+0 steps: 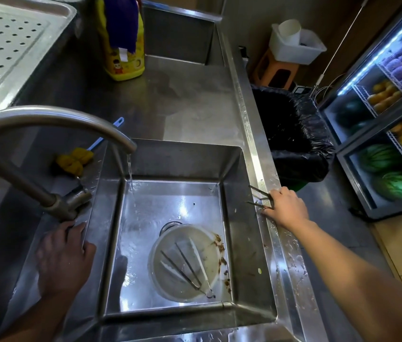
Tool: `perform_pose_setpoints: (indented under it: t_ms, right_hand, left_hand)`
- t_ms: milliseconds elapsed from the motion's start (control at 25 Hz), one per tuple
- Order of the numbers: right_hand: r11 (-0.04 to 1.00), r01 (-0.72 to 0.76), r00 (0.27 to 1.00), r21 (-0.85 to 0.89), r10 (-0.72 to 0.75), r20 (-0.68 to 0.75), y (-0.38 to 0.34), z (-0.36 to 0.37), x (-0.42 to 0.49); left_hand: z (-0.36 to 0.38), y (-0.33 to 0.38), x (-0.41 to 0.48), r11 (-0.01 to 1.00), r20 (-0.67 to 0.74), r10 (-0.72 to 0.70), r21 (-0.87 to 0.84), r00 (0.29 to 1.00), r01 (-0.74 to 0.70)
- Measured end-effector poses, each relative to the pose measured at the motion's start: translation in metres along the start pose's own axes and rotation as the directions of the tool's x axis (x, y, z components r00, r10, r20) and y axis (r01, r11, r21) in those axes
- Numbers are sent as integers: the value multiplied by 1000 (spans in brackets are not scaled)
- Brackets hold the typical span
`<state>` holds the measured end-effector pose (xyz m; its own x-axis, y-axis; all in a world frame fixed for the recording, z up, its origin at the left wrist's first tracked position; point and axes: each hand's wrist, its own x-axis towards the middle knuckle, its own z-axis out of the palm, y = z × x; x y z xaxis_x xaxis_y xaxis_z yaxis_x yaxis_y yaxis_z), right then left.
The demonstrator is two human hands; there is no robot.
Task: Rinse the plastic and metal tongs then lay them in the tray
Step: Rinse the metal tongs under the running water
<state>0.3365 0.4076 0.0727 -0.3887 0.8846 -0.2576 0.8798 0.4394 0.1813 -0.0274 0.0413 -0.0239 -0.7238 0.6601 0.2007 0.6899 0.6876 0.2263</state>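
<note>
My right hand [285,208] is shut on a pair of thin metal tongs [256,193] at the sink's right rim, their tips pointing left over the basin. In the sink [239,225] a round white tub [151,264] holds another pair of metal tongs [181,267] and white plastic tongs [198,255] lying crossed. Water runs from the curved faucet [47,119] onto the basin floor, left of the tub. My left hand [64,262] rests at the faucet base, holding nothing. The perforated steel tray [10,45] sits at the far left.
A yellow soap bottle [123,53] stands on the steel counter behind the sink. A yellow sponge brush [75,160] lies left of the basin. Brown food scraps cling to the basin floor beside the tub. A black-lined bin [293,134] and a fruit fridge [392,119] stand right.
</note>
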Motion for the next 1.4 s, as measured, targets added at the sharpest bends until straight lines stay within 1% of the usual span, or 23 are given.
perform_pose_setpoints:
  t_ms: [80, 120, 240, 320, 400, 480, 520, 560, 600, 640, 680, 720, 760, 840, 880, 920, 960, 1040, 1080, 1160, 1240, 1320, 1400]
  right_hand:
    - [998, 46, 998, 45, -44, -37, -13, -4, -4]
    - [992, 75, 996, 100, -70, -57, -22, -7, -8]
    - [926, 155, 986, 344, -122, -117, -65, -18, -27]
    - [810, 140, 990, 569, -99, -103, -98, -25, -50]
    - [623, 59, 998, 780, -61, -26, -131, -26, -77]
    - [425, -46, 993, 904, -76, 87, -160, -20, -100]
    - [332, -101, 983, 938, -115, 147, -173, -16, -109]
    - [237, -163, 968, 958, -151, 202, -186, -12, -118]
    - [149, -229, 952, 962, -172, 253, -199, -8, -125]
    - [84, -280, 939, 956, -185, 291, -210, -5, -133]
    - [44, -305, 930, 951, -204, 307, -220, -2, -140]
    - [35, -315, 920, 949, -236, 314, -229, 1, -147]
    - [40, -323, 906, 946, -274, 321, -237, 1, -154]
    - [123, -300, 892, 946, -316, 323, -246, -1, -159]
    - [184, -262, 903, 947, -298, 308, -249, -5, -157]
    - [204, -226, 921, 952, -274, 277, -252, -11, -153]
    - [160, -227, 932, 961, -249, 262, -254, -18, -147]
    - [-9, -284, 932, 959, -237, 274, -263, -34, -135]
    - [-49, -298, 930, 953, -242, 278, -269, -40, -130]
    - [-48, -283, 925, 958, -277, 260, -283, -44, -128]
    - [-64, -263, 904, 963, -366, 223, -293, -40, -134]
    - [-87, -275, 877, 957, -431, 213, -295, -36, -137]
    - [-88, -301, 883, 950, -401, 242, -295, -40, -124]
  left_hand:
    - [0, -1, 1, 1000, -1, -3, -8, 1000, 3]
    - [0, -2, 2, 1000, -3, -10, -19, 1000, 10]
    - [-1, 1, 0, 999, -2, -25, -42, 1000, 25]
    - [-5, 3, 1, 998, 38, -34, -55, 999, 36]
    - [-17, 10, 3, 987, 106, -111, -104, 988, 122]
    - [-32, 29, 1, 957, 180, -127, -235, 975, 168]
    - [-43, 48, -4, 909, 256, -98, -370, 962, 191]
    - [-57, 69, -13, 795, 385, -60, -540, 921, 278]
    - [-71, 90, -23, 620, 541, -2, -659, 841, 426]
    - [-81, 109, -34, 456, 671, 82, -683, 737, 571]
    - [-86, 124, -44, 343, 744, 163, -658, 648, 670]
    - [-86, 132, -53, 323, 770, 210, -636, 602, 701]
    - [-84, 135, -60, 326, 774, 212, -631, 596, 704]
    - [-80, 127, -68, 314, 738, 97, -659, 668, 683]
    - [-78, 119, -70, 297, 724, 40, -666, 689, 684]
    - [-76, 109, -73, 290, 716, 2, -668, 698, 685]
    - [-75, 100, -74, 299, 706, -17, -672, 708, 678]
    - [-76, 85, -76, 342, 671, -29, -690, 741, 638]
    - [-78, 81, -76, 364, 645, -26, -705, 764, 608]
    - [-79, 78, -76, 381, 612, -26, -725, 791, 573]
    - [-76, 79, -73, 319, 619, -43, -735, 784, 598]
    - [-74, 80, -68, 232, 653, -69, -725, 755, 648]
    - [-74, 84, -62, 199, 698, -81, -688, 711, 698]
